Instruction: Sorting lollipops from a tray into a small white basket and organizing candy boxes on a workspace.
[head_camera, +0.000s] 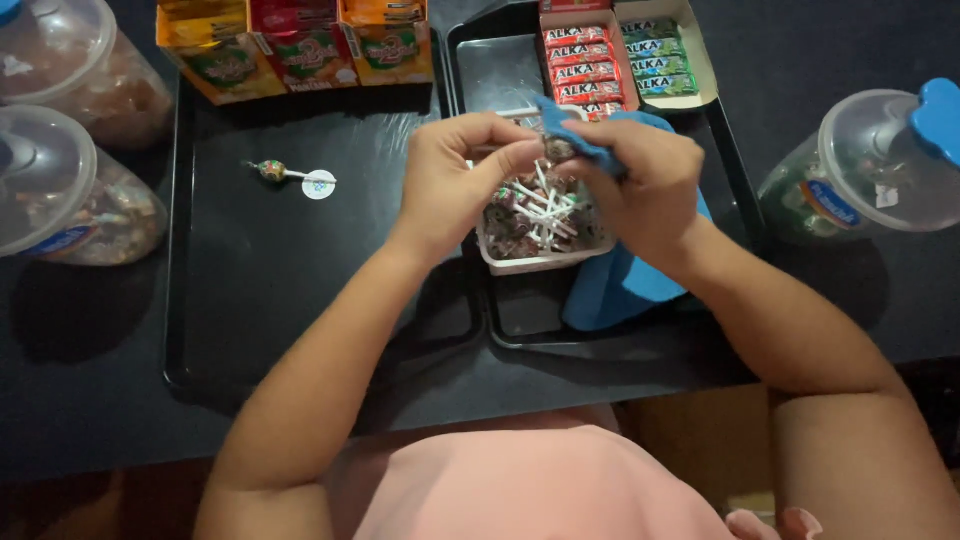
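Both hands meet above the white tub (520, 262) of lollipops: left hand (450, 185) pinches a lollipop (558, 150), right hand (650, 185) grasps it through the blue cloth (620, 285), head between their fingers.

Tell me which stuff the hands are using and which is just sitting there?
In use:
left hand
right hand
lollipop pinched between both hands
blue cloth in the right hand
white tub of lollipops below the hands

Lying about:
lone lollipop on the black tray
three snack boxes
candy-bar box
plastic jars
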